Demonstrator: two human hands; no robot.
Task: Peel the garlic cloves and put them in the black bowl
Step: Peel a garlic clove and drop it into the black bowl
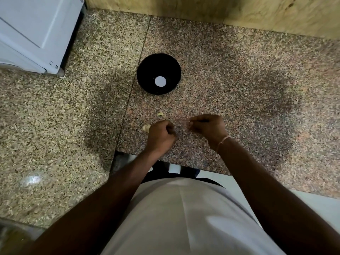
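The black bowl (147, 70) stands on the speckled granite counter, with a bright white glare spot at its bottom. My left hand (161, 134) is curled into a fist just in front of it; what its fingers hold is hidden. A pale garlic clove (146, 127) pokes out at that hand's left edge. Another small pale piece of garlic (160, 114) lies on the counter between the hands and the bowl. My right hand (207, 126) hovers a little to the right, its fingertips pinched on something tiny and pale that looks like garlic skin.
The granite counter (239, 89) ends in a front edge right under my wrists. A white appliance (36, 30) stands at the far left. A wooden board wall (220, 10) runs along the back. Small skin flakes lie near the hands.
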